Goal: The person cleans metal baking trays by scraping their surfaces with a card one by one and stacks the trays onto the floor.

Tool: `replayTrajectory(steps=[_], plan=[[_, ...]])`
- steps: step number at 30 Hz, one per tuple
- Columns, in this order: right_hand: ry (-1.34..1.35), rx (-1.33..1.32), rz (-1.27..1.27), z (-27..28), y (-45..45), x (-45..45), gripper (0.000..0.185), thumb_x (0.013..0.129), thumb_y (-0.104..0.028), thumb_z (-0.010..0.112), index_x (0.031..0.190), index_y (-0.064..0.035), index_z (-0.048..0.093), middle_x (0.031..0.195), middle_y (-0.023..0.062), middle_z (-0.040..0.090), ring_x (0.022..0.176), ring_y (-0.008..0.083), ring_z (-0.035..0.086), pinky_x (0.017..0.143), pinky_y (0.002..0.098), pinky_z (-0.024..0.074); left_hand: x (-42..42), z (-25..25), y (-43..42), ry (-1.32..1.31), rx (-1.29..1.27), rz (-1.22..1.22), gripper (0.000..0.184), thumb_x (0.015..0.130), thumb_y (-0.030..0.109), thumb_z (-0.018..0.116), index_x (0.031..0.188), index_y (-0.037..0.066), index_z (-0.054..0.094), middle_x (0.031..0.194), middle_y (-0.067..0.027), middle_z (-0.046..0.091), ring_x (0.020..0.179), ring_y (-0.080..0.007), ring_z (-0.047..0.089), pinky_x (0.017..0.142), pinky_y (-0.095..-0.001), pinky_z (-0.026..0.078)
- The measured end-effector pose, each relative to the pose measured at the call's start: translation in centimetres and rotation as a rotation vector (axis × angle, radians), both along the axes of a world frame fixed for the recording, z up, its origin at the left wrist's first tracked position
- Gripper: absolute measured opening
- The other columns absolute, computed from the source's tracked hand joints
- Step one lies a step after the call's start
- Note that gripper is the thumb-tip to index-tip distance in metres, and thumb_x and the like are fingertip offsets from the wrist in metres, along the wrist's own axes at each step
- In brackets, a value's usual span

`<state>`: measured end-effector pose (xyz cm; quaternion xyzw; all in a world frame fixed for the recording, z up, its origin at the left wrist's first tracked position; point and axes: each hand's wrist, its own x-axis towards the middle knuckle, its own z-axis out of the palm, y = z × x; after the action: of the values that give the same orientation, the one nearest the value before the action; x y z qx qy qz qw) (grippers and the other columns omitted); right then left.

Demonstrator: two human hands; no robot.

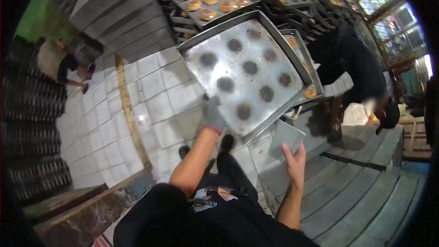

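Observation:
My left hand (213,113), in a grey glove, is closed on the near left edge of a large square baking tray (235,72). The tray is tilted, and dark round marks cover its bare metal bottom; no buns lie in it. Just right of the tray's lower corner, my right hand (295,162) is bare and pinches a flat grey scraper (286,138) between thumb and fingers. Behind the held tray, partly hidden by it, another tray (315,75) carries glazed buns.
Trays of glazed buns (208,0) rest on dark racks at the back. Grey stacked trays (370,201) stand at lower right, with more grey stacks (121,13) at upper left. One person (52,59) bends low at left; another person (359,59) leans over at right. White tiles (169,82) cover the floor.

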<state>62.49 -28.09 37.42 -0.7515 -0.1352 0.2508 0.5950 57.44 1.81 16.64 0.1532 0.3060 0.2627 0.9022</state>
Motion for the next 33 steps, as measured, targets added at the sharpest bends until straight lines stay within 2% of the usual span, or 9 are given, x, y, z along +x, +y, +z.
replayTrajectory(steps=[6, 10, 16, 18, 22, 25, 28, 30, 33], plan=[[-0.582, 0.074, 0.709, -3.3, 21.4, -10.3, 0.052, 0.082, 0.007, 0.062, 0.132, -0.0058, 0.059, 0.121, 0.018, 0.066, 0.11, 0.0415, 0.063, 0.094, 0.0439, 0.054, -23.3, 12.4, 2.4, 0.327, 0.158, 0.32, 0.021, 0.096, 0.015, 0.052, 0.111, 0.004, 0.062, 0.1, -0.0091, 0.066, 0.094, -0.0244, 0.067, 0.085, -0.0419, 0.058], [-0.787, 0.269, 0.897, -2.0, 30.6, -24.5, 0.051, 0.081, -0.001, 0.062, 0.131, -0.0053, 0.059, 0.128, 0.0129, 0.065, 0.115, 0.0337, 0.064, 0.096, 0.0434, 0.0541, -33.4, 16.1, 4.9, 0.54, 0.654, 0.498, 0.025, 0.09, 0.003, 0.062, 0.115, 0.0, 0.06, 0.104, -0.0091, 0.066, 0.104, -0.023, 0.065, 0.089, -0.0389, 0.056], [-0.614, 0.194, 0.33, -5.3, 42.4, -23.8, 0.025, 0.093, -0.002, 0.055, 0.112, -0.0041, 0.07, 0.09, 0.0203, 0.069, 0.078, 0.0332, 0.069, 0.071, 0.0384, 0.0541, -50.0, 14.6, 6.8, 0.505, 0.491, 0.549, 0.027, 0.083, 0.005, 0.062, 0.11, 0.004, 0.062, 0.098, -0.0079, 0.062, 0.108, -0.0262, 0.062, 0.103, -0.0448, 0.05], [-0.569, 0.2, 0.42, -4.0, 44.2, -26.6, 0.029, 0.095, -0.002, 0.053, 0.118, -0.0047, 0.07, 0.097, 0.0198, 0.07, 0.086, 0.0332, 0.071, 0.077, 0.0379, 0.0562, -53.5, 16.5, 8.5, 0.574, 0.692, 0.511, 0.032, 0.08, 0.005, 0.062, 0.112, 0.005, 0.061, 0.1, -0.0092, 0.062, 0.107, -0.0282, 0.062, 0.104, -0.046, 0.049], [-0.916, 0.521, 0.723, -2.6, 43.1, -36.2, 0.042, 0.087, 0.001, 0.058, 0.126, -0.0069, 0.07, 0.127, 0.0184, 0.069, 0.104, 0.0341, 0.071, 0.087, 0.0391, 0.0585, -56.4, 19.7, 11.5, 0.399, 0.301, 0.74, 0.037, 0.073, 0.005, 0.065, 0.11, 0.004, 0.062, 0.101, -0.0114, 0.062, 0.104, -0.0309, 0.064, 0.101, -0.0485, 0.052], [-0.846, 0.258, 0.288, -2.8, 49.3, -28.3, 0.034, 0.088, 0.002, 0.062, 0.122, -0.0034, 0.068, 0.099, 0.023, 0.072, 0.085, 0.0429, 0.07, 0.076, 0.0466, 0.0582, -60.5, 18.7, 11.8, 0.382, 0.483, 0.794, 0.026, 0.073, 0.005, 0.064, 0.098, 0.004, 0.064, 0.096, -0.0101, 0.062, 0.103, -0.0304, 0.064, 0.097, -0.0465, 0.053], [-0.89, 0.31, 0.218, -2.0, 50.5, -27.4, 0.032, 0.083, 0.0, 0.063, 0.115, -0.0039, 0.067, 0.094, 0.0247, 0.071, 0.083, 0.0465, 0.068, 0.075, 0.0502, 0.0569, -64.8, 16.0, 12.3, 0.301, 0.528, 0.539, 0.061, 0.089, -0.001, 0.058, 0.147, 0.001, 0.042, 0.122, -0.012, 0.06, 0.118, -0.0241, 0.058, 0.099, -0.0421, 0.052], [-1.021, 0.126, 0.56, -4.0, 48.0, -32.5, 0.038, 0.084, 0.0, 0.058, 0.12, -0.0065, 0.07, 0.116, 0.0187, 0.072, 0.106, 0.0389, 0.07, 0.095, 0.0465, 0.0575, -61.6, 19.6, 12.0, 0.432, 0.452, 0.695, 0.026, 0.075, 0.007, 0.065, 0.101, 0.002, 0.063, 0.095, -0.009, 0.063, 0.095, -0.0263, 0.065, 0.092, -0.0413, 0.055], [-0.954, 0.573, 0.869, -0.1, 44.0, -38.8, 0.038, 0.083, 0.0, 0.058, 0.118, -0.0072, 0.071, 0.117, 0.0161, 0.073, 0.105, 0.0357, 0.071, 0.096, 0.0445, 0.0577, -62.2, 15.2, 11.1, 0.544, 0.407, 0.772, 0.02, 0.079, 0.007, 0.066, 0.098, 0.003, 0.065, 0.092, -0.0072, 0.064, 0.09, -0.0244, 0.065, 0.087, -0.0382, 0.054]])
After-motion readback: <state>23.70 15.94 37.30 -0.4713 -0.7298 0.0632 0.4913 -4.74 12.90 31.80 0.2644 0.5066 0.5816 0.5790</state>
